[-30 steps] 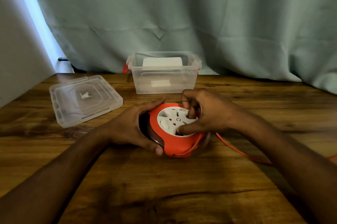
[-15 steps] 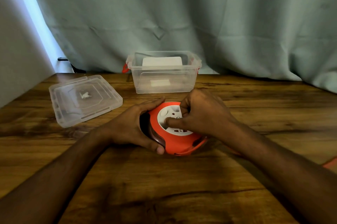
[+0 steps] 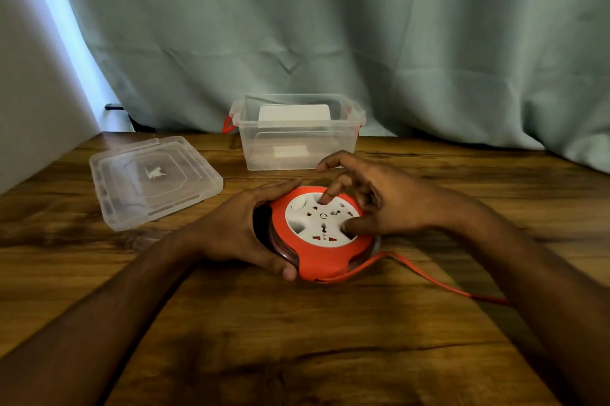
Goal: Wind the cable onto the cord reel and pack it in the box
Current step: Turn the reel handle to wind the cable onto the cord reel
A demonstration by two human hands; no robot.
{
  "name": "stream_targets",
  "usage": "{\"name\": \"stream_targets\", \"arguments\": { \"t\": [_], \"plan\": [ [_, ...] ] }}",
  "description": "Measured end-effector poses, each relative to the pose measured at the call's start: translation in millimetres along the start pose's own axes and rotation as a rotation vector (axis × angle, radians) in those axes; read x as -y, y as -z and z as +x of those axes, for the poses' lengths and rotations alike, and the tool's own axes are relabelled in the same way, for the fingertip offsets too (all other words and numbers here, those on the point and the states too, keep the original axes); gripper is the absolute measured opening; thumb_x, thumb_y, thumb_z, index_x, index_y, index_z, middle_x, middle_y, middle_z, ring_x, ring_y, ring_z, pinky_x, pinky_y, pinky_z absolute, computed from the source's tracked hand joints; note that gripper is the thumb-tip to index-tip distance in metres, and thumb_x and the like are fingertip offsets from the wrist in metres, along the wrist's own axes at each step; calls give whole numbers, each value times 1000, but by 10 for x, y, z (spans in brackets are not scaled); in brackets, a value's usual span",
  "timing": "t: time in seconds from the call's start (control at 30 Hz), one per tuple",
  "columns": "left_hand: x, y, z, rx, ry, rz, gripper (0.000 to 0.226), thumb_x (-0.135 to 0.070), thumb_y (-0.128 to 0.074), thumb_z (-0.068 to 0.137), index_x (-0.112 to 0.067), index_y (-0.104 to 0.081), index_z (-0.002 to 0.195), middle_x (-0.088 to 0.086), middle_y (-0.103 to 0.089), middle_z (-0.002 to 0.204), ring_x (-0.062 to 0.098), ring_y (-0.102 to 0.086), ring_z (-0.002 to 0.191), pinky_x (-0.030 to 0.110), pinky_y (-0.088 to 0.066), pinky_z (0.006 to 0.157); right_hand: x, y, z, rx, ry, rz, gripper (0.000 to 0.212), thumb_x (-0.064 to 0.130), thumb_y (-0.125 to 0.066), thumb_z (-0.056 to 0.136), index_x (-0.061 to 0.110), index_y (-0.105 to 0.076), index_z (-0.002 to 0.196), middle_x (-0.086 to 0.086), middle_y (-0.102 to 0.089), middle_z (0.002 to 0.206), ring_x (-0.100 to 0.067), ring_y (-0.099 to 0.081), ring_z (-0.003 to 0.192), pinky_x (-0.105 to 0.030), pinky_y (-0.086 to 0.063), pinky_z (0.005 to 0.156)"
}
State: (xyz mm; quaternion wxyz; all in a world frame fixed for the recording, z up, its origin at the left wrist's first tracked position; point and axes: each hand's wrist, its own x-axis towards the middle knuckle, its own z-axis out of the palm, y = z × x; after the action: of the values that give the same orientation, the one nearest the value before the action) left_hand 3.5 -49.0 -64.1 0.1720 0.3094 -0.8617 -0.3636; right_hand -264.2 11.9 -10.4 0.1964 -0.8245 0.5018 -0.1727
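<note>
An orange cord reel (image 3: 325, 258) with a white socket face lies flat on the wooden table (image 3: 297, 339). My left hand (image 3: 237, 227) clasps its left rim, thumb in front. My right hand (image 3: 379, 201) rests on the socket face, a fingertip and the thumb pressed into its recesses. An orange cable (image 3: 429, 280) runs from the reel's front right edge across the table and disappears under my right forearm. A clear plastic box (image 3: 298, 131) stands open behind the reel.
The box's clear lid (image 3: 152, 179) lies flat at the back left. A white item (image 3: 293, 113) sits inside the box. A grey-green curtain (image 3: 330, 36) hangs along the table's far edge, with a wall at the left.
My right hand has swung round on the socket face, from covering its left part to its right side. The cable shows again at the front right. My left hand has stayed put.
</note>
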Motion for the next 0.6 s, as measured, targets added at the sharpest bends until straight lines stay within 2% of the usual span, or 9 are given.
{"name": "stream_targets", "arguments": {
  "t": [0.17,0.27,0.37,0.43,0.6],
  "plan": [
    [-3,-1,-6,-1,-4,13,141,-73,-90,38,-39,-24,158,-25,-39,154,-3,-42,140,26,-43,114,-1,24,-23,-2,-6,14,83,19,-93,76,39,-38,134,13,-76,117,-4,-65,68,-27,-56,62],
    [5,-6,0,-2,-1,16,142,-75,-89,37,-41,-22,157,-29,-37,153,-5,-41,139,21,-42,113,79,5,-41,-53,-56,-26,80,35,-96,71,41,-38,126,10,-76,104,-9,-68,73,-35,-58,64],
    [14,-10,4,-9,-15,8,141,-74,-89,38,-40,-21,158,-33,-37,150,-11,-42,135,14,-42,109,170,-66,-27,-102,-120,-152,69,52,-93,68,41,-45,116,9,-71,91,-5,-65,75,-32,-56,62],
    [21,-9,2,-14,-18,6,141,-73,-90,39,-40,-20,158,-35,-37,148,-14,-42,134,10,-41,106,204,-116,1,-140,-146,-253,60,63,-89,66,39,-50,106,9,-69,83,-6,-64,75,-35,-56,62],
    [34,-12,6,-29,-27,6,142,-72,-90,40,-38,-21,159,-33,-39,147,-13,-44,132,7,-41,103,264,-196,47,-205,-198,-323,50,68,-83,67,25,-61,76,7,-66,69,-7,-58,66,-27,-39,57]
  ]
}}
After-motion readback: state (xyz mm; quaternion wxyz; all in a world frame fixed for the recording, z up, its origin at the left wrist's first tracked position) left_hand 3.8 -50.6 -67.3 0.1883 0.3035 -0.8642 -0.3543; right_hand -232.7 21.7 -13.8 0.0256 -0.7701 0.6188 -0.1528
